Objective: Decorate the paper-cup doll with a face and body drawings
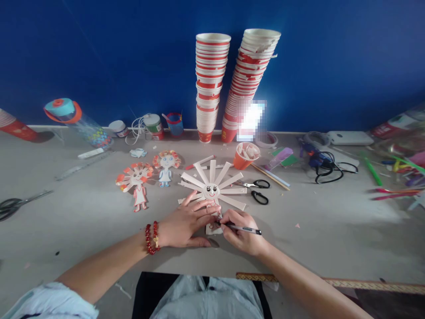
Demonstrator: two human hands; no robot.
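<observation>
A white paper doll point(211, 189) lies in front of me, its round smiling face ringed by long paper strips. My left hand point(191, 217) rests flat over the doll's body, fingers spread. In my right hand point(245, 230) is a black pen point(244, 228), gripped with the tip at the doll's lower body. My fingers hide part of that body. To the left lie a paper doll with curled orange-tipped strips point(137, 179) and a smaller one with a blue outline point(165, 167). Black-handled scissors point(257, 188) lie right of the strips.
Two tall paper cup stacks point(207, 88) stand at the back by the blue wall. An orange cup of paper scraps point(244, 157) is nearer. A water bottle point(79, 122) and jars point(153, 126) are back left. A glue gun point(314, 155) lies right; more scissors point(20, 203) lie far left.
</observation>
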